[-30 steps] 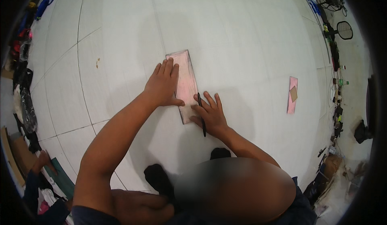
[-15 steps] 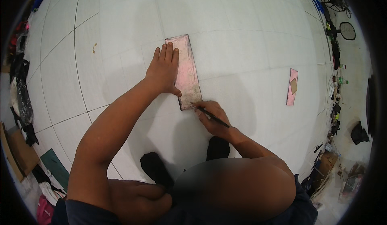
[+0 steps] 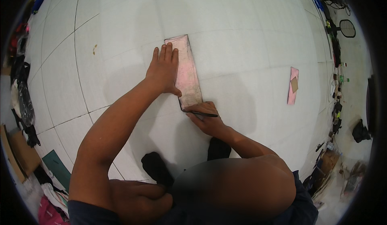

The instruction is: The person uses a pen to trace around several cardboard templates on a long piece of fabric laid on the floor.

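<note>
A long pink rectangular board [image 3: 188, 71] with a smudged, dirty-looking surface lies on the white tiled floor in front of me. Dark lines run along its edges. My left hand [image 3: 163, 71] presses flat over its left side, fingers stretched toward the far end and thumb near the lower left edge. At the near end, my right hand [image 3: 207, 119] grips a slim black pen [image 3: 204, 114], held almost level. The pen's tip is by the board's near left corner. My right fingers partly cover the near edge.
To the right on the floor lies a narrow pink strip [image 3: 293, 85] with a brown diamond-shaped piece [image 3: 294, 84] on it. Cardboard [image 3: 23, 150] and bags line the left. A racket [image 3: 346, 28] and a black bag [image 3: 360, 131] are at the right. My dark-socked feet [image 3: 156, 167] stand below the board.
My right hand has shifted left along the board's near end, and the pen has swung from a slant to nearly level. My left hand stays in place on the board.
</note>
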Tool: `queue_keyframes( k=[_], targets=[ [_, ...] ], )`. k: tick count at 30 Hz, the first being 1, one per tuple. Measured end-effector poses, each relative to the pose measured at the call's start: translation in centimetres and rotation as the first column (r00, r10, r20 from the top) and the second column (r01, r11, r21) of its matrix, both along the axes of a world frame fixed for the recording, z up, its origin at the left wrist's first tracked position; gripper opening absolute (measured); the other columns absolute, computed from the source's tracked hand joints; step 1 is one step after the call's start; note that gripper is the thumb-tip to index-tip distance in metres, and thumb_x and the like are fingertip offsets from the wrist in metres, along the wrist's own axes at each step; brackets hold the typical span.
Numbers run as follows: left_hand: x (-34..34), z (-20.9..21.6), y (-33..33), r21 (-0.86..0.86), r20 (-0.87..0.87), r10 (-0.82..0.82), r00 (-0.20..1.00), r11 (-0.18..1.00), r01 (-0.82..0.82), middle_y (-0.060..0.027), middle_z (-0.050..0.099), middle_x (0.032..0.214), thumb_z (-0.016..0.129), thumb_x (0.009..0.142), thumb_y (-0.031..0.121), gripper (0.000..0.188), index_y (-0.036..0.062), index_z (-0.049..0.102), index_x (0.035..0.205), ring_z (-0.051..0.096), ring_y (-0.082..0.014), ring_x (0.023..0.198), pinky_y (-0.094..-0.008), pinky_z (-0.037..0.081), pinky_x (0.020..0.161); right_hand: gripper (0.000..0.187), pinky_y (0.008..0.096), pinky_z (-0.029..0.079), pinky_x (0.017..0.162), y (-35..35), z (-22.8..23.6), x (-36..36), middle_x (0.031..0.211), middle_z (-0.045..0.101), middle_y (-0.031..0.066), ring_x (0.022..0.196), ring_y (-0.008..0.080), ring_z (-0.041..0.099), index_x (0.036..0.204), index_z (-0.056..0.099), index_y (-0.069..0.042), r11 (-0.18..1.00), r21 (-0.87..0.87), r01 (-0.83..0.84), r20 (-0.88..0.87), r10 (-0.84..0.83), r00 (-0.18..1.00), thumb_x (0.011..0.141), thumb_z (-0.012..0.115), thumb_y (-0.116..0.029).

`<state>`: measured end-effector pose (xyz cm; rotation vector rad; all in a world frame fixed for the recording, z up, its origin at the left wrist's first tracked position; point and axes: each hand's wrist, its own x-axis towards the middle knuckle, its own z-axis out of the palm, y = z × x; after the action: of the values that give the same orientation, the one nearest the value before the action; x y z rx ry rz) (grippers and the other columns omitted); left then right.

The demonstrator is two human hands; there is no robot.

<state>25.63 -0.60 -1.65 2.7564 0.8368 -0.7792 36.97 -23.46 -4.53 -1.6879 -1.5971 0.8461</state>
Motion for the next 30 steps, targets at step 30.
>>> queue_keyframes(
  k=[30],
  targets=[
    [0.6, 0.4, -0.1, 0.013, -0.034, -0.001, 0.999, 1.000, 0.001, -0.0319, 0.020, 0.168, 0.091, 0.052, 0.073, 0.153, -0.0082, 0.021, 0.161, 0.020, -0.0442, 0.159, -0.0611, 0.016, 0.128, 0.021, 0.0401, 0.056, 0.084, 17.2, -0.4, 10.3, 0.113, 0.069, 0.0136, 0.098, 0.0318, 0.070, 0.118, 0.068, -0.004, 0.978, 0.138, 0.158, 0.009, -0.160, 0.987, 0.103, 0.065, -0.019]
  ],
)
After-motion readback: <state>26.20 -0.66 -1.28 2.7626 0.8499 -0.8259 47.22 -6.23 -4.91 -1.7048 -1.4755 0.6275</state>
